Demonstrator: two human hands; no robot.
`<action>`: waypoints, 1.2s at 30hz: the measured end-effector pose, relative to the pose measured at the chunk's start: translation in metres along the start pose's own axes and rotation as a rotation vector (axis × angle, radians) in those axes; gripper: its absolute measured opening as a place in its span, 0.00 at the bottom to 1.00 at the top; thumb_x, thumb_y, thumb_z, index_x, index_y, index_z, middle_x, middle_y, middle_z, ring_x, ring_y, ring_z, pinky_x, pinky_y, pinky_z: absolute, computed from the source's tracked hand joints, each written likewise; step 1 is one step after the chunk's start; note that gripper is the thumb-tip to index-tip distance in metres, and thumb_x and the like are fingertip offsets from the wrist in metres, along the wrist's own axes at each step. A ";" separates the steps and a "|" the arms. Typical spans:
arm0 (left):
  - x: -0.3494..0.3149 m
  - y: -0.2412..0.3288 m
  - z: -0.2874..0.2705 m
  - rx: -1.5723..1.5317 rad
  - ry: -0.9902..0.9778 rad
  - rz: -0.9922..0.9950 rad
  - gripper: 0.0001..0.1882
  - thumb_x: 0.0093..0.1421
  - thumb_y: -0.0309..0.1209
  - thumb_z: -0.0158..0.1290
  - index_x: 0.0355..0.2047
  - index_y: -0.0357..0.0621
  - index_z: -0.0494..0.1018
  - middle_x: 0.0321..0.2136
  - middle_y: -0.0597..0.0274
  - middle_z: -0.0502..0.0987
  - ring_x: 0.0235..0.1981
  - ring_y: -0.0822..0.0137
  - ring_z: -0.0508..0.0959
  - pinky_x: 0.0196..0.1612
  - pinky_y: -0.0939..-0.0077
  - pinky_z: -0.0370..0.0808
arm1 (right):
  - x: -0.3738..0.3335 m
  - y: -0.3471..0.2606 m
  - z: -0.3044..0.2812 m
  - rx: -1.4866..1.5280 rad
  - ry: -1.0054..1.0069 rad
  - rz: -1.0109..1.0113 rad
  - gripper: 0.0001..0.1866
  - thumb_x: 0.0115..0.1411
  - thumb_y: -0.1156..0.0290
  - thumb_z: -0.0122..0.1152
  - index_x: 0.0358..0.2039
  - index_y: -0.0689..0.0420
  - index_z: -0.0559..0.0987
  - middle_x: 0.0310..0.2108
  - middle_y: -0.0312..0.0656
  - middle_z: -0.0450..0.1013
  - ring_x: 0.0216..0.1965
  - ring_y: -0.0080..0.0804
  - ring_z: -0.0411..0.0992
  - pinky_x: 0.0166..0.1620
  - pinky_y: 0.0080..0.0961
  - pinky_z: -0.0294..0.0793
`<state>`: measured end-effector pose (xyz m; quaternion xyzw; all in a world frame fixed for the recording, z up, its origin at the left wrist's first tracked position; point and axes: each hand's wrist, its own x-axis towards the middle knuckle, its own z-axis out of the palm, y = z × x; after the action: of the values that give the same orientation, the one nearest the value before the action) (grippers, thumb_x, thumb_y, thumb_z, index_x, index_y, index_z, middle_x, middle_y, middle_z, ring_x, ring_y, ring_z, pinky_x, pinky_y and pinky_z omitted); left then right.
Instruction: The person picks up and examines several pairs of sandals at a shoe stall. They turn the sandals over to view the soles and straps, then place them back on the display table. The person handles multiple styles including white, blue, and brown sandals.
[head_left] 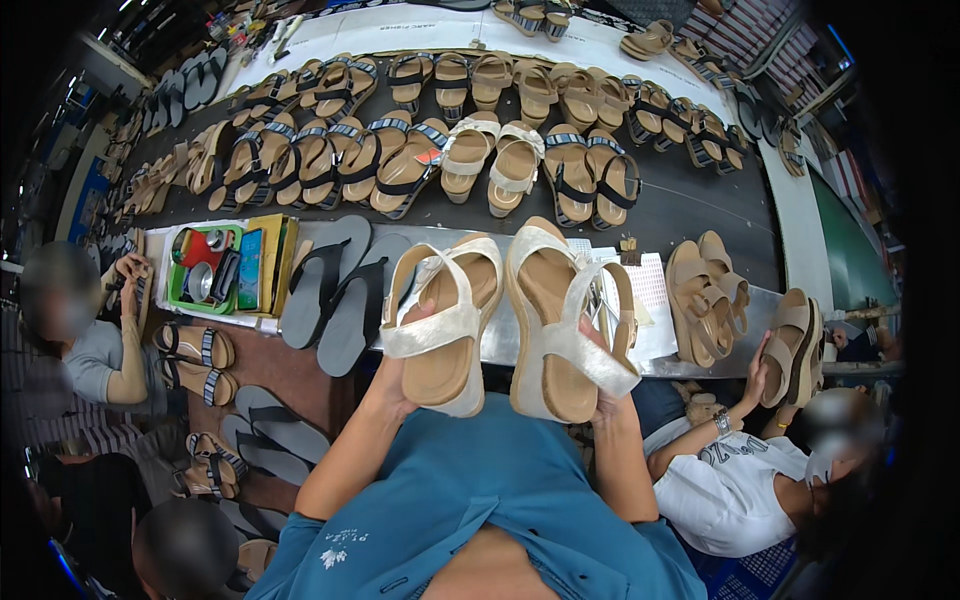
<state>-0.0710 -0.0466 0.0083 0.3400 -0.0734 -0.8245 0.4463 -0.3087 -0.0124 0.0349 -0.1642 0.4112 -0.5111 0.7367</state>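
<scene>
I hold a pair of cream wedge sandals side by side in front of me, toes pointing away. My left hand (394,386) is closed round the left sandal (433,334), and some of its fingers show inside the strap opening. The right sandal (586,362) is gripped by my right hand (610,402), partly hidden behind the sole and the back strap. Both sandals are tilted so that their tan footbeds face me, raised above the bench's near edge. Grey flip-flops (352,318) with black straps lie just left of the left sandal.
Rows of sandals (402,168) cover the dark conveyor belt (690,200) beyond. White papers (652,300) and tan sandals (704,300) lie at right; a green tray (186,290) with small containers sits at left. People work on both sides; one at right holds brown sandals (791,345).
</scene>
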 end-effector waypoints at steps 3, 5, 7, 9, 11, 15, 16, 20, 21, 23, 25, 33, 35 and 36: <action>-0.002 0.001 -0.013 -0.077 -0.029 0.024 0.21 0.64 0.42 0.55 0.51 0.43 0.71 0.39 0.58 0.80 0.36 0.65 0.82 0.38 0.69 0.83 | 0.004 -0.002 0.007 -0.091 0.006 -0.015 0.39 0.62 0.52 0.59 0.65 0.60 0.57 0.50 0.46 0.70 0.48 0.30 0.74 0.48 0.26 0.78; -0.007 0.001 -0.009 -0.063 -0.003 0.073 0.20 0.64 0.42 0.53 0.50 0.43 0.71 0.37 0.59 0.79 0.35 0.65 0.82 0.37 0.70 0.83 | 0.004 -0.003 0.010 -0.126 0.001 -0.024 0.41 0.60 0.51 0.62 0.65 0.60 0.56 0.51 0.46 0.69 0.48 0.31 0.74 0.48 0.27 0.78; -0.016 0.003 0.001 0.012 0.061 0.116 0.19 0.65 0.39 0.51 0.53 0.45 0.69 0.38 0.60 0.79 0.36 0.66 0.82 0.37 0.73 0.82 | 0.000 -0.008 0.016 -0.177 0.003 -0.036 0.41 0.59 0.52 0.62 0.65 0.60 0.56 0.51 0.46 0.69 0.48 0.31 0.74 0.48 0.27 0.78; -0.017 0.007 -0.006 0.089 -0.037 0.145 0.24 0.62 0.33 0.51 0.58 0.47 0.63 0.45 0.58 0.75 0.42 0.67 0.79 0.43 0.71 0.80 | -0.002 -0.008 0.019 -0.172 0.016 -0.041 0.39 0.58 0.57 0.63 0.64 0.60 0.57 0.51 0.46 0.69 0.48 0.31 0.73 0.49 0.29 0.78; -0.017 0.010 -0.011 0.206 -0.179 0.209 0.32 0.60 0.26 0.51 0.64 0.50 0.57 0.52 0.57 0.71 0.48 0.68 0.77 0.48 0.70 0.78 | -0.001 -0.004 0.003 -0.236 -0.029 -0.007 0.39 0.58 0.59 0.64 0.64 0.59 0.57 0.51 0.46 0.69 0.50 0.32 0.72 0.50 0.29 0.76; -0.009 0.014 -0.006 0.402 -0.119 0.306 0.34 0.61 0.20 0.51 0.66 0.40 0.54 0.60 0.57 0.65 0.59 0.65 0.69 0.63 0.68 0.65 | 0.014 0.002 0.004 -0.341 -0.019 -0.173 0.31 0.62 0.67 0.61 0.62 0.60 0.61 0.53 0.44 0.69 0.54 0.30 0.69 0.54 0.27 0.71; -0.001 0.013 -0.011 0.519 -0.118 0.384 0.34 0.61 0.18 0.50 0.67 0.39 0.52 0.61 0.57 0.64 0.61 0.65 0.67 0.65 0.68 0.62 | 0.016 0.005 0.003 -0.385 0.010 -0.223 0.29 0.63 0.69 0.60 0.62 0.61 0.63 0.54 0.43 0.70 0.55 0.30 0.69 0.55 0.26 0.70; -0.009 0.023 0.012 0.758 -0.159 0.638 0.41 0.59 0.14 0.50 0.70 0.40 0.46 0.65 0.54 0.60 0.65 0.64 0.62 0.67 0.67 0.56 | 0.020 0.003 -0.005 -0.658 0.013 -0.475 0.16 0.63 0.76 0.55 0.51 0.64 0.74 0.48 0.43 0.74 0.51 0.31 0.71 0.53 0.25 0.69; -0.010 0.025 0.019 0.806 -0.178 0.720 0.40 0.60 0.16 0.50 0.70 0.40 0.47 0.64 0.54 0.62 0.63 0.64 0.64 0.66 0.67 0.59 | 0.020 0.004 -0.007 -0.673 0.046 -0.520 0.14 0.62 0.76 0.57 0.48 0.65 0.75 0.46 0.44 0.75 0.49 0.30 0.72 0.52 0.26 0.70; -0.013 0.028 0.022 0.842 -0.174 0.737 0.39 0.61 0.18 0.52 0.70 0.40 0.47 0.62 0.54 0.64 0.61 0.65 0.66 0.64 0.69 0.62 | 0.017 -0.002 -0.001 -0.738 0.057 -0.591 0.13 0.65 0.76 0.54 0.49 0.65 0.75 0.47 0.42 0.75 0.48 0.28 0.72 0.52 0.27 0.70; -0.012 0.032 0.025 0.906 -0.164 0.786 0.39 0.62 0.22 0.55 0.69 0.40 0.47 0.59 0.55 0.67 0.58 0.65 0.70 0.60 0.71 0.66 | 0.018 -0.001 0.003 -0.714 0.095 -0.645 0.14 0.66 0.75 0.55 0.50 0.65 0.74 0.46 0.42 0.75 0.47 0.27 0.72 0.51 0.26 0.71; -0.014 0.035 0.025 0.929 -0.105 0.877 0.41 0.60 0.22 0.57 0.69 0.43 0.49 0.53 0.56 0.71 0.52 0.66 0.73 0.57 0.71 0.69 | 0.022 -0.004 -0.005 -1.010 0.159 -0.896 0.43 0.56 0.71 0.66 0.68 0.61 0.55 0.57 0.56 0.65 0.58 0.51 0.66 0.60 0.37 0.65; -0.012 0.036 0.019 0.923 -0.111 0.910 0.41 0.60 0.24 0.58 0.69 0.42 0.49 0.52 0.56 0.72 0.52 0.66 0.74 0.56 0.71 0.70 | 0.020 -0.010 -0.001 -1.051 0.143 -0.937 0.43 0.57 0.71 0.67 0.68 0.63 0.54 0.59 0.53 0.64 0.59 0.43 0.66 0.61 0.34 0.64; -0.011 0.036 0.015 0.896 -0.123 0.916 0.41 0.60 0.25 0.59 0.69 0.41 0.49 0.52 0.56 0.72 0.52 0.66 0.74 0.56 0.71 0.70 | 0.019 -0.012 0.000 -1.069 0.128 -0.955 0.43 0.57 0.71 0.67 0.68 0.64 0.54 0.60 0.51 0.64 0.60 0.39 0.66 0.61 0.32 0.64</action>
<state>-0.0514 -0.0623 0.0405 0.3797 -0.5740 -0.4577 0.5628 -0.3133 -0.0342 0.0349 -0.6342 0.5308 -0.5148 0.2259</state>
